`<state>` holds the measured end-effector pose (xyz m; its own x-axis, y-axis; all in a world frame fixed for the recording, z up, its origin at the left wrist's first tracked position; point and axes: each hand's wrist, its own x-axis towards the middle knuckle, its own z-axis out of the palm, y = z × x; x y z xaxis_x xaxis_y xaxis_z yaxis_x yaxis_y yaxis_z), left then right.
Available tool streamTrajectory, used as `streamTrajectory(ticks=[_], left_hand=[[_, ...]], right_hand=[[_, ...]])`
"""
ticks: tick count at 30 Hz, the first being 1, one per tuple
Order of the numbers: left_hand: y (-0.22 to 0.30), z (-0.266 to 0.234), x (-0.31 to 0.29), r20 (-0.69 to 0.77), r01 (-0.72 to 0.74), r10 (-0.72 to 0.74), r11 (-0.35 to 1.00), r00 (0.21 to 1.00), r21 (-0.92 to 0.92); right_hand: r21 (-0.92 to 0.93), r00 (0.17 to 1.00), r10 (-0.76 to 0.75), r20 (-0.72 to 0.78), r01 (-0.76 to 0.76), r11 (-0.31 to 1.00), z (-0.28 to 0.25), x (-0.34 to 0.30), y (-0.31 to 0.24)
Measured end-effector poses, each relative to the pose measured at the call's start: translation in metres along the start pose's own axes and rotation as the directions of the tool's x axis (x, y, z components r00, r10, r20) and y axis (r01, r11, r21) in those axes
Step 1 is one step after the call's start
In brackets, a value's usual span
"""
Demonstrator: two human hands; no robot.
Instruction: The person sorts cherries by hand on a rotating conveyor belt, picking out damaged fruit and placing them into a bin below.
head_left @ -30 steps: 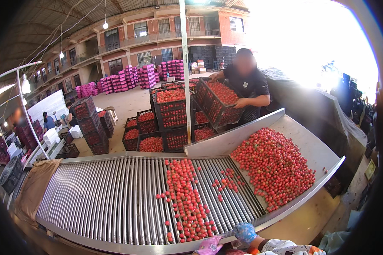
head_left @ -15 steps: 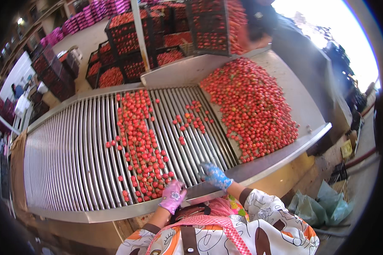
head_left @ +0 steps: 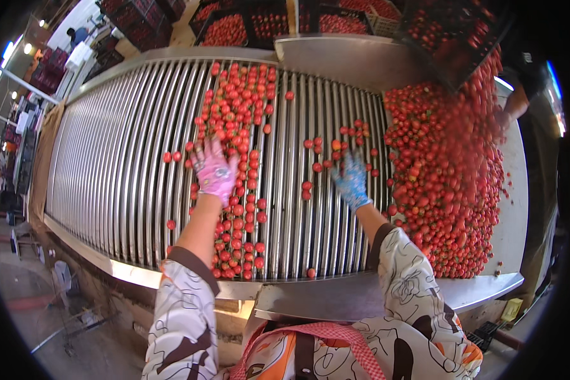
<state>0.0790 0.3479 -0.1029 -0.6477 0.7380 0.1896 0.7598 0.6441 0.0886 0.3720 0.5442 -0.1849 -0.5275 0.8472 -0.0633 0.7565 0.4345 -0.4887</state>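
Observation:
A band of small red tomatoes (head_left: 237, 104) runs across the metal roller bed (head_left: 120, 145). My left hand (head_left: 215, 171), in a pink flowered glove, lies over the left side of this band with fingers spread. In a blue glove, my right hand (head_left: 351, 182) reaches over the rollers, fingers stretched apart beside a loose cluster of tomatoes (head_left: 361, 130). An orange tomato (head_left: 336, 145) sits just past its fingertips. Neither hand visibly grips anything. To the right, a large heap of tomatoes (head_left: 424, 190) rests against the end of the rollers.
At the far right a co-worker's hand (head_left: 513, 107) is at a tilted black crate (head_left: 446, 47), and tomatoes pour from it onto the heap. Crates of tomatoes (head_left: 225, 28) stand behind the bed. A metal ledge (head_left: 329, 294) edges the near side.
Both hands have moved from the near edge out over the rollers, left onto the tomato band, right toward the loose cluster. The crate has tipped further and tomatoes now fall. My view has shifted.

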Motion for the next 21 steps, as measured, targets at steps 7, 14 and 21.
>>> streamTrajectory(ticks=[7,14,21], left_hand=[[0.138,0.002,-0.063,0.335,-0.49,0.535,0.845,0.775,-0.215],[0.026,0.013,0.122,-0.126,-0.114,0.118,0.993,0.985,0.038],[0.109,0.043,0.094,-0.04,-0.32,0.338,0.917,0.94,0.239]], right_hand=[[0.032,0.97,-0.188,-0.154,0.195,0.98,0.015,0.006,0.101],[0.132,0.968,-0.217,-0.124,0.233,0.963,0.01,0.007,0.127],[0.226,0.988,-0.108,-0.109,0.131,0.965,0.015,0.003,0.136]])
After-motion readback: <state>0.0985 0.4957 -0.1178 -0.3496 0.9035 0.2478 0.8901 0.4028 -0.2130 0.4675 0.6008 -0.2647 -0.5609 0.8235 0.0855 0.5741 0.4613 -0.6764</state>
